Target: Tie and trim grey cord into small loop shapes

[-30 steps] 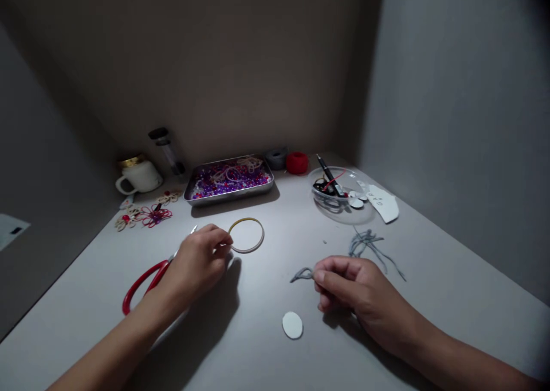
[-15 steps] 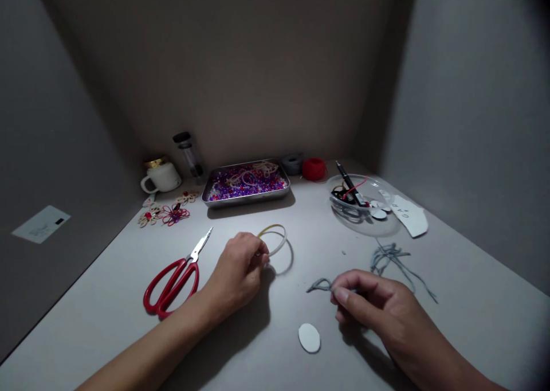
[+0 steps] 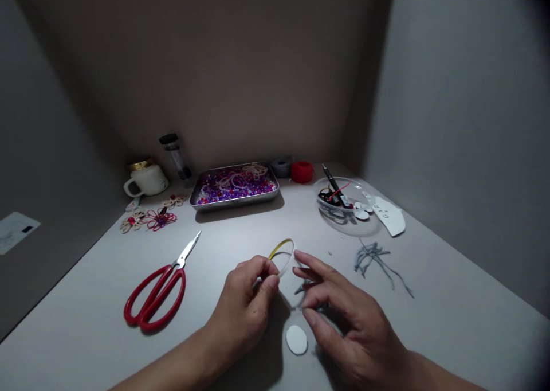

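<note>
Nearest you, a white oval disc [image 3: 296,340] is lying flat on the worktop [image 3: 451,299], just below and between your hands. Your left hand [image 3: 244,305] is pinching the rim of a thin ring [image 3: 284,252], yellow on its far side, holding it tilted above the worktop's middle. Your right hand [image 3: 344,316] is meeting it from the right, fingers extended and pinching a grey thread [image 3: 299,289] beside the ring. Red-handled scissors [image 3: 157,290] are lying closed towards the left edge. Loose grey thread scraps [image 3: 373,256] are resting to the right. Farther back, a metal tray of purple beads [image 3: 234,186] is sitting near the rear edge, with a clear bowl [image 3: 344,204] to its right.
</note>
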A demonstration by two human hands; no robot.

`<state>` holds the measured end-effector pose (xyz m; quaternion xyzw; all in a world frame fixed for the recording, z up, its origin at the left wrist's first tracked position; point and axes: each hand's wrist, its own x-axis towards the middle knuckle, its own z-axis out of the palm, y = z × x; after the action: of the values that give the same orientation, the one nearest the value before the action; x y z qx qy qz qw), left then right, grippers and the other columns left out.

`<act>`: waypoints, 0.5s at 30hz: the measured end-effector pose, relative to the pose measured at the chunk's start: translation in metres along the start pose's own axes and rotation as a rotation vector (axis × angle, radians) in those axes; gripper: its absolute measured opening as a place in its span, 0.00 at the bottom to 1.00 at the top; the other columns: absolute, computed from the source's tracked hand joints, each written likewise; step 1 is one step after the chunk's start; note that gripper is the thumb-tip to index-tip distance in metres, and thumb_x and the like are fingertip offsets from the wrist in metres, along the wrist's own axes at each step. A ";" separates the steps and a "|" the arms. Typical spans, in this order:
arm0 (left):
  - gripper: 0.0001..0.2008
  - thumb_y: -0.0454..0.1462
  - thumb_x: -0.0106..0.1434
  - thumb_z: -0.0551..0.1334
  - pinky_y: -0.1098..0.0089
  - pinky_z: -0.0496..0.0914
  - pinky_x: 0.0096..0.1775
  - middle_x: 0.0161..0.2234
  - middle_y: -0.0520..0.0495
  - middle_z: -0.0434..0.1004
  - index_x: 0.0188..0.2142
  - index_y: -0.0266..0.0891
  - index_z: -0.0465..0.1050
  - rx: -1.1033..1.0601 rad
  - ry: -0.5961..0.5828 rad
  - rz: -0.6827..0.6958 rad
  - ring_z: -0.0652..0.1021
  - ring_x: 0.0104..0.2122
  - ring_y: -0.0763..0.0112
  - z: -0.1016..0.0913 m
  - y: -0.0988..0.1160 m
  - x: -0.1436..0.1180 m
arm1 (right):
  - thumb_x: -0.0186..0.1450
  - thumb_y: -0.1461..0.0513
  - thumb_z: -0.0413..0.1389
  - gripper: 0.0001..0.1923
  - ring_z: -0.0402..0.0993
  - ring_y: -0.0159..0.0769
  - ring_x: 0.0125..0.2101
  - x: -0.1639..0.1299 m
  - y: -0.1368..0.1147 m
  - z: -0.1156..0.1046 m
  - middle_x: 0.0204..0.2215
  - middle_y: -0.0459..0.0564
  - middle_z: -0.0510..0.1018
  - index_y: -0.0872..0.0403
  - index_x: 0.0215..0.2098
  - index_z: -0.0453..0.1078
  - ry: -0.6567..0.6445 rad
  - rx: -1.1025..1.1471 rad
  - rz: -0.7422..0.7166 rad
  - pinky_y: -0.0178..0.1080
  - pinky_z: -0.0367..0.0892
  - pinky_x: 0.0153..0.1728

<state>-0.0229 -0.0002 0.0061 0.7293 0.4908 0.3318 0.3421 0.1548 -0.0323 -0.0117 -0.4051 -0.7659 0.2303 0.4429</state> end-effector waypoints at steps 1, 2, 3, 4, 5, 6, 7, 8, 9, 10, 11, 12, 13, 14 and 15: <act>0.07 0.36 0.61 0.54 0.72 0.60 0.26 0.22 0.52 0.65 0.26 0.39 0.64 -0.013 0.015 0.004 0.65 0.23 0.71 0.001 -0.001 0.000 | 0.58 0.68 0.52 0.04 0.70 0.44 0.49 0.002 0.000 0.002 0.55 0.60 0.67 0.54 0.30 0.68 -0.012 -0.003 -0.021 0.43 0.68 0.47; 0.07 0.36 0.61 0.54 0.73 0.60 0.26 0.22 0.52 0.65 0.26 0.39 0.65 -0.027 0.033 0.006 0.65 0.23 0.72 0.002 -0.002 -0.001 | 0.58 0.68 0.52 0.04 0.70 0.44 0.49 0.003 0.000 0.003 0.55 0.61 0.67 0.54 0.30 0.68 -0.024 -0.006 -0.042 0.43 0.68 0.47; 0.07 0.36 0.61 0.54 0.73 0.60 0.26 0.22 0.53 0.65 0.26 0.39 0.65 -0.044 0.049 0.004 0.65 0.23 0.72 0.003 -0.003 -0.001 | 0.58 0.68 0.52 0.04 0.69 0.45 0.50 0.005 0.001 0.005 0.55 0.62 0.67 0.54 0.30 0.68 -0.039 -0.007 -0.064 0.43 0.68 0.48; 0.07 0.36 0.61 0.54 0.73 0.60 0.25 0.22 0.53 0.65 0.26 0.39 0.64 -0.066 0.068 -0.004 0.64 0.22 0.73 0.004 -0.004 -0.002 | 0.58 0.68 0.52 0.05 0.67 0.45 0.52 0.007 0.001 0.007 0.55 0.63 0.67 0.55 0.30 0.68 -0.054 -0.009 -0.084 0.43 0.67 0.49; 0.08 0.37 0.61 0.54 0.74 0.60 0.25 0.22 0.54 0.64 0.26 0.39 0.64 -0.092 0.089 -0.017 0.64 0.22 0.73 0.005 -0.005 -0.002 | 0.58 0.69 0.52 0.05 0.65 0.45 0.54 0.009 0.001 0.009 0.55 0.63 0.66 0.55 0.31 0.68 -0.069 -0.010 -0.100 0.43 0.66 0.49; 0.08 0.37 0.61 0.54 0.74 0.60 0.24 0.21 0.54 0.63 0.26 0.39 0.64 -0.123 0.110 -0.033 0.64 0.21 0.74 0.006 -0.006 -0.002 | 0.57 0.69 0.52 0.05 0.62 0.45 0.55 0.011 0.002 0.010 0.55 0.64 0.66 0.55 0.31 0.68 -0.084 -0.010 -0.110 0.43 0.65 0.50; 0.08 0.38 0.62 0.54 0.74 0.60 0.24 0.20 0.55 0.63 0.26 0.39 0.63 -0.158 0.127 -0.049 0.64 0.21 0.74 0.006 -0.008 -0.002 | 0.57 0.69 0.51 0.05 0.59 0.46 0.57 0.012 0.002 0.012 0.55 0.64 0.65 0.56 0.31 0.68 -0.097 -0.010 -0.113 0.44 0.64 0.51; 0.08 0.38 0.62 0.54 0.74 0.59 0.23 0.20 0.56 0.62 0.26 0.39 0.63 -0.193 0.142 -0.067 0.63 0.20 0.74 0.007 -0.008 -0.001 | 0.58 0.69 0.51 0.05 0.57 0.46 0.57 0.014 0.002 0.014 0.56 0.65 0.65 0.56 0.31 0.68 -0.110 -0.008 -0.111 0.44 0.64 0.51; 0.09 0.38 0.62 0.54 0.74 0.59 0.23 0.19 0.56 0.61 0.26 0.39 0.63 -0.224 0.154 -0.087 0.63 0.19 0.75 0.007 -0.009 -0.001 | 0.58 0.69 0.51 0.05 0.56 0.46 0.58 0.015 0.003 0.015 0.55 0.65 0.65 0.56 0.31 0.68 -0.120 -0.003 -0.109 0.44 0.64 0.52; 0.09 0.39 0.62 0.54 0.74 0.59 0.23 0.19 0.57 0.61 0.26 0.39 0.62 -0.250 0.161 -0.104 0.63 0.19 0.75 0.007 -0.010 0.000 | 0.58 0.69 0.51 0.05 0.55 0.47 0.58 0.016 0.002 0.016 0.55 0.65 0.66 0.56 0.31 0.68 -0.135 0.006 -0.111 0.44 0.64 0.51; 0.09 0.39 0.62 0.53 0.75 0.59 0.23 0.19 0.57 0.62 0.26 0.39 0.62 -0.273 0.164 -0.118 0.63 0.19 0.75 0.008 -0.010 0.000 | 0.57 0.69 0.51 0.05 0.55 0.47 0.58 0.017 0.002 0.017 0.54 0.65 0.68 0.56 0.30 0.68 -0.153 0.020 -0.115 0.43 0.64 0.51; 0.10 0.39 0.63 0.53 0.75 0.59 0.23 0.19 0.57 0.62 0.26 0.39 0.62 -0.291 0.165 -0.127 0.63 0.19 0.75 0.008 -0.011 0.001 | 0.56 0.69 0.51 0.05 0.56 0.47 0.58 0.017 0.002 0.017 0.52 0.65 0.69 0.56 0.30 0.68 -0.171 0.035 -0.120 0.43 0.65 0.50; 0.10 0.39 0.63 0.53 0.75 0.59 0.23 0.19 0.56 0.62 0.26 0.39 0.62 -0.303 0.163 -0.131 0.64 0.19 0.75 0.008 -0.011 0.001 | 0.56 0.69 0.52 0.05 0.58 0.47 0.57 0.017 0.003 0.017 0.51 0.65 0.71 0.55 0.29 0.68 -0.179 0.053 -0.127 0.42 0.66 0.50; 0.10 0.40 0.63 0.53 0.75 0.59 0.23 0.19 0.56 0.62 0.26 0.39 0.62 -0.309 0.162 -0.131 0.64 0.19 0.75 0.007 -0.010 0.002 | 0.55 0.69 0.52 0.06 0.59 0.47 0.57 0.017 0.003 0.017 0.50 0.64 0.72 0.55 0.29 0.67 -0.175 0.070 -0.129 0.42 0.66 0.49; 0.10 0.40 0.63 0.53 0.75 0.58 0.23 0.19 0.56 0.62 0.27 0.39 0.62 -0.310 0.161 -0.128 0.63 0.20 0.75 0.007 -0.010 0.002 | 0.55 0.69 0.52 0.05 0.60 0.47 0.56 0.017 0.004 0.017 0.50 0.63 0.73 0.54 0.29 0.67 -0.157 0.085 -0.116 0.42 0.66 0.49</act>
<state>-0.0214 0.0032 -0.0061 0.6063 0.5049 0.4384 0.4305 0.1369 -0.0161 -0.0147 -0.3216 -0.8100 0.2673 0.4111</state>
